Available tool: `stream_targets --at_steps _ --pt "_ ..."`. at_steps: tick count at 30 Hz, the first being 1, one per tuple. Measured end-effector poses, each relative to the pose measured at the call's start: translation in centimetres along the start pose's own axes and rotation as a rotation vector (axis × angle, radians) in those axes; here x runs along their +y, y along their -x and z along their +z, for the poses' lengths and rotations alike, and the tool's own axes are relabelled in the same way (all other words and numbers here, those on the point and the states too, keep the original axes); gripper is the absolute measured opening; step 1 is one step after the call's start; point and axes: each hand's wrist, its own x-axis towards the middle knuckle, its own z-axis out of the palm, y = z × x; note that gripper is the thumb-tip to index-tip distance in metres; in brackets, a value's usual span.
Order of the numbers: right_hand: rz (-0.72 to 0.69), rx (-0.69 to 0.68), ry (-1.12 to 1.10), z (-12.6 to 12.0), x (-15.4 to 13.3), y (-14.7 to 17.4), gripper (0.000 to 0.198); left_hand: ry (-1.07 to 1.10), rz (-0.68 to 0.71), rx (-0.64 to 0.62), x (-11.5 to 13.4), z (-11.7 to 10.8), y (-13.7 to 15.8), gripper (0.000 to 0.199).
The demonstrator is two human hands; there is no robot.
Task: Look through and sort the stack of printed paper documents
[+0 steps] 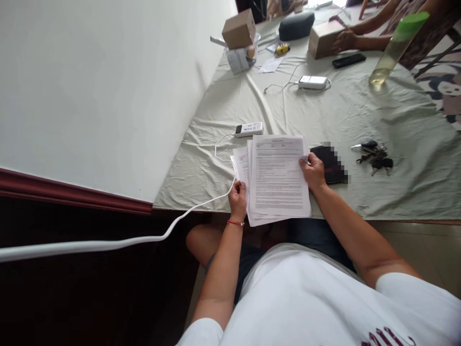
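Several printed sheets of paper (279, 175) overlap in a loose, slightly fanned stack at the near edge of the table. My left hand (238, 198) pinches the lower left side of the sheets, a red string bracelet round its wrist. On the far side, my right hand (314, 172) grips the stack's right edge, thumb on top. A dark, partly pixelated flat item (329, 164) lies just beyond my right hand. A white power bank (249, 129) with a dark end sits behind the papers, and its white cable (201, 204) runs past my left hand.
A bunch of keys (376, 157) lies to the right. Farther back are a white device (312, 82), a phone (348, 60), a tilted green-capped bottle (396, 50), a black case (296, 26) and a cardboard box (239, 29). Another person's hands hold a box (321, 41). A white wall (108, 86) borders the left.
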Motion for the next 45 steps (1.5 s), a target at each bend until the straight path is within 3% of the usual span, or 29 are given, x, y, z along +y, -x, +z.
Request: stream_targets --at_steps 8,14,18,22,30,39,45 --pt "0.046 -0.098 -0.076 0.0 -0.39 0.31 0.032 0.067 0.0 -0.043 -0.04 0.14 -0.17 0.056" --pt "0.04 -0.099 -0.091 -0.1 -0.4 0.35 0.037 -0.065 0.022 -0.034 0.24 0.03 0.04 0.024" --pt "0.056 -0.05 -0.196 -0.23 -0.59 -0.02 0.045 -0.089 0.017 -0.038 0.45 -0.03 0.23 0.017" --pt "0.056 -0.048 -0.205 -0.23 -0.75 -0.06 0.046 -0.089 0.006 -0.052 0.56 -0.11 0.24 0.021" --pt "0.002 -0.156 0.001 0.18 -0.86 0.76 0.035 -0.007 -0.057 -0.006 0.6 0.07 0.16 0.035" --pt "0.016 -0.094 -0.019 -0.15 -0.66 0.45 0.031 0.037 -0.095 -0.06 0.72 0.21 0.58 0.044" --pt "-0.003 -0.066 -0.011 -0.14 -0.37 0.34 0.026 0.017 -0.099 -0.066 0.58 0.06 0.48 0.039"
